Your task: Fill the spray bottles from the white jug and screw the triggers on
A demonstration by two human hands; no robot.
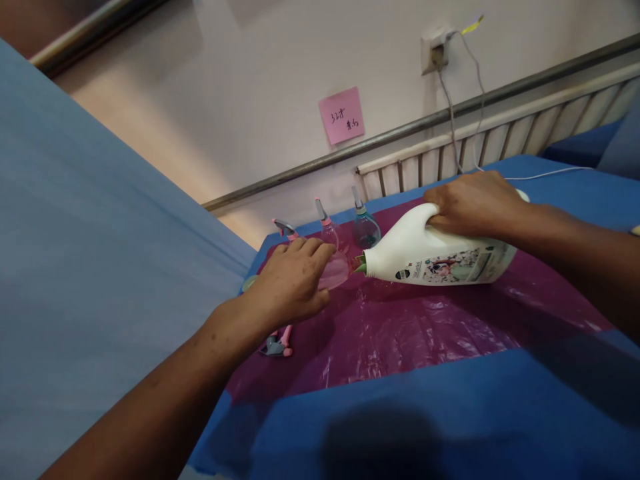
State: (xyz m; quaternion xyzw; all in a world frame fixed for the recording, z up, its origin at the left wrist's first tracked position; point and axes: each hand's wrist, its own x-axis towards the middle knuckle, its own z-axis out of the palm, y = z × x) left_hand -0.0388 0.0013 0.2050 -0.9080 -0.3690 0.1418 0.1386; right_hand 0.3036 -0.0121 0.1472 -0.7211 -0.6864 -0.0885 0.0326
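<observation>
White plastic jug (pixel 443 250), printed floral label, green piece at its mouth: landmark; tipped nearly horizontal above the table, mouth toward the left.

Right hand (pixel 475 202): on top of the jug, grip closed around its handle.

Left hand (pixel 295 280): just beyond the jug's mouth, grip curled around a pink see-through rounded bottle (pixel 335 270), which sits near that mouth, partly hidden by the fingers.

Teal see-through round bottle (pixel 367 230), grey nozzle: behind the jug's mouth, upright.

Clear pinkish bottle (pixel 330 233), pink-and-grey nozzle: behind and left of the jug's mouth.

Grey-and-pink trigger head (pixel 276 345): well left of the jug, nearer the viewer.

Shiny maroon plastic sheet (pixel 395 333): beneath the jug, over the blue-covered table (pixel 415 400).

Pink paper note (pixel 343 115), handwritten: on the wall beyond the jug.
</observation>
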